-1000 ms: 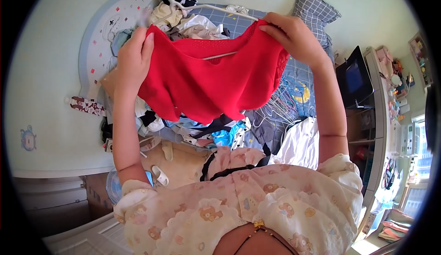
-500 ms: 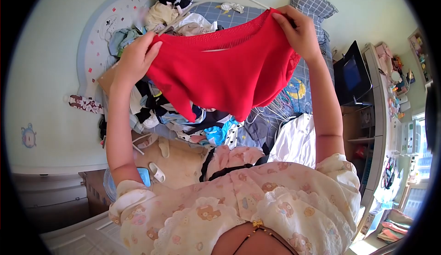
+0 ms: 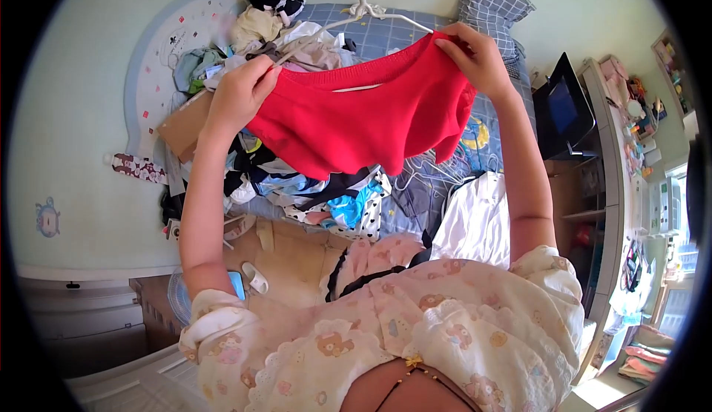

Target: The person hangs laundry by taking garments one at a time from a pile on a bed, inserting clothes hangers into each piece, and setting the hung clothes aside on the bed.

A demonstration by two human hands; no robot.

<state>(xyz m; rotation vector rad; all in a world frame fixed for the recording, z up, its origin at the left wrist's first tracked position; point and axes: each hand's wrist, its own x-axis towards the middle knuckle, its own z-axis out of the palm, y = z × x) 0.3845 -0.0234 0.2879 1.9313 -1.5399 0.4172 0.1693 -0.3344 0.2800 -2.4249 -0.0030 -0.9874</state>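
Observation:
A red garment (image 3: 363, 126) with a ribbed upper edge hangs stretched wide in front of me; I cannot tell whether it is a top or a bottom. The white hanger (image 3: 362, 9) sits with its arms reaching into both upper corners, hook upward. My left hand (image 3: 241, 93) is closed at the left corner, pinching cloth and the hanger's end. At the right corner my right hand (image 3: 476, 56) is closed too, thumb toward the middle. Part of the hanger is hidden behind the cloth.
Behind the garment, a heap of clothes (image 3: 285, 178) covers much of the bed (image 3: 434, 30). Several loose hangers (image 3: 426, 169) and a white shirt (image 3: 475, 219) lie at the right. A monitor (image 3: 567, 108) stands farther right. On the floor is a slipper (image 3: 255, 278).
My left hand has moved inward and to the right. The garment's lower edge has risen, and more of the hanger shows above it. Both hands keep their hold.

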